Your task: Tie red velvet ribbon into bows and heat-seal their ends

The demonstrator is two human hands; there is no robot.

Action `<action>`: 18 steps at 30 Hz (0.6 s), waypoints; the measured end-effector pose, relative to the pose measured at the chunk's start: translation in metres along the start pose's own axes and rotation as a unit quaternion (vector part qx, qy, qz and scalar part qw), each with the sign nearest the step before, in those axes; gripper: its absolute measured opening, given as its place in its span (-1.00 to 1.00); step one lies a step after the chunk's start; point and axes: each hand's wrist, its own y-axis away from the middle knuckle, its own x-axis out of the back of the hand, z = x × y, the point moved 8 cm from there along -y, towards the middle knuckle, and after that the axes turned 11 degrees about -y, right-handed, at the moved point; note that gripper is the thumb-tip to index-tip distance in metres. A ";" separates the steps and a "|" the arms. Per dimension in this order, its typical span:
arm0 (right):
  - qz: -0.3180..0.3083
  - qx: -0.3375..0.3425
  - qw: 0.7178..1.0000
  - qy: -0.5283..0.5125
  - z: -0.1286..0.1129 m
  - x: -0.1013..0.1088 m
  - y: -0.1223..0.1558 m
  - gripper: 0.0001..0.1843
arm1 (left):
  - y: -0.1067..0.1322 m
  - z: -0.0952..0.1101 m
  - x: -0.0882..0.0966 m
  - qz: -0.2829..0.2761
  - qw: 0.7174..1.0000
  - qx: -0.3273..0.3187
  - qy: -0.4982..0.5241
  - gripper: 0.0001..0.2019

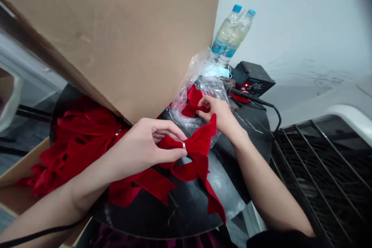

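My left hand (151, 141) is closed, pinching a red velvet bow (200, 143) at its silvery middle band, between thumb and fingers. The bow's tails hang down over the front of the dark table. Farther back, my right hand (217, 112) has thumb and fingers closed on a red velvet piece (190, 111) at the mouth of a clear plastic bag (200, 69). More red fabric shows inside that bag. To the left, partly behind my left forearm, lies a heap of red velvet bows (84, 131), one with a silvery band.
A large cardboard box (130, 27) stands at the back left of the round black table (180, 213). Behind the bag are two blue-capped bottles (229, 35) and a black control unit (252, 77) with a lit red light and a cable. A wire rack (316, 162) is at right.
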 end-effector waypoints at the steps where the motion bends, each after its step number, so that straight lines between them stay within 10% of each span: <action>1: 0.001 0.000 1.000 -0.005 0.002 -0.001 -0.001 -0.76 | 0.001 0.000 -0.001 -0.006 1.000 0.009 0.005 -0.82; 13: 0.034 0.061 0.998 -0.003 -0.013 0.000 0.004 -0.79 | 0.002 -0.006 -0.002 0.039 0.998 0.056 0.020 -0.83; 18: 0.108 0.072 0.990 -0.054 -0.018 0.032 0.007 -0.78 | 0.000 -0.010 0.000 0.019 0.998 0.052 0.040 -0.82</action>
